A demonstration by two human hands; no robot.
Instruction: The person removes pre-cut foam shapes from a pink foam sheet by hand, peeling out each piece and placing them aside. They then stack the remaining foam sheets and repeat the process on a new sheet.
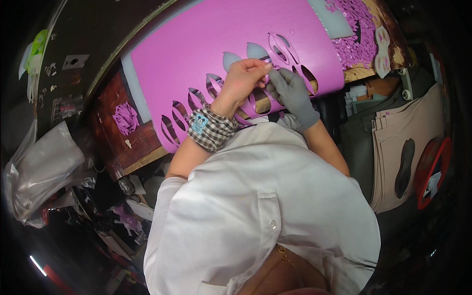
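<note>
Hands point(244, 78) on perforated pink sheet point(206, 44)

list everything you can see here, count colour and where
foam sheet: one, pink-purple, with a row of leaf-shaped cut-outs, across the workbench at top
offcut scraps: a heap, purple, top right of bench
workbench: one, brown wood, under the sheet
plastic bag: one, clear, far left
stacked sheets: several, beige, right side
white coat: one, lower centre
left hand: bare, checked cuff, pinching the sheet's cut edge
right hand: grey glove, gripping the sheet beside it
</note>
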